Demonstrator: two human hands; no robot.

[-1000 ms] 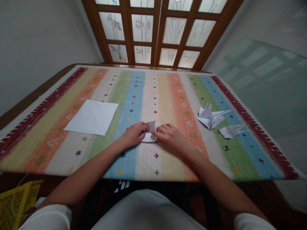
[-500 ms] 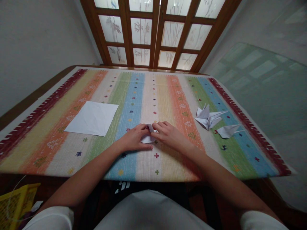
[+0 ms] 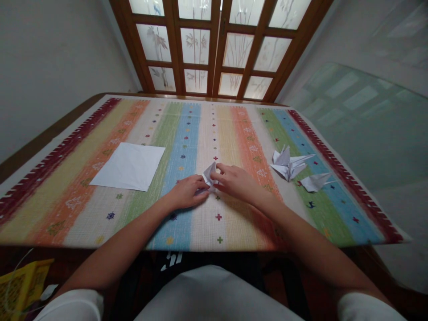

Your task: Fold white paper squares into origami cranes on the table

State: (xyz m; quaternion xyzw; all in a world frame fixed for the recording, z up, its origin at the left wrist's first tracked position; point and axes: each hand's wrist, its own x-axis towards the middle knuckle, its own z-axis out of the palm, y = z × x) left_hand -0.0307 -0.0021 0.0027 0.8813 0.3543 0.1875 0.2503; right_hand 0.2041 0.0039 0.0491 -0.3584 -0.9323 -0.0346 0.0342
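Observation:
A small, partly folded piece of white paper (image 3: 209,174) lies on the striped tablecloth (image 3: 200,125) in front of me. My left hand (image 3: 185,192) rests on its near left part, fingers curled down onto it. My right hand (image 3: 236,181) pinches a flap of the same paper between thumb and fingers and holds that flap raised. Most of the paper is hidden under my fingers.
A flat white paper square (image 3: 129,166) lies to the left. Folded paper cranes (image 3: 289,163) and another folded paper figure (image 3: 314,182) sit to the right. Wooden-framed glass doors (image 3: 214,44) stand behind the table. A yellow crate (image 3: 20,287) is on the floor at lower left.
My right hand has lifted a flap of the paper upward, where it earlier lay pressed nearly flat. Both hands shifted slightly away from me. The camera view drifted a little.

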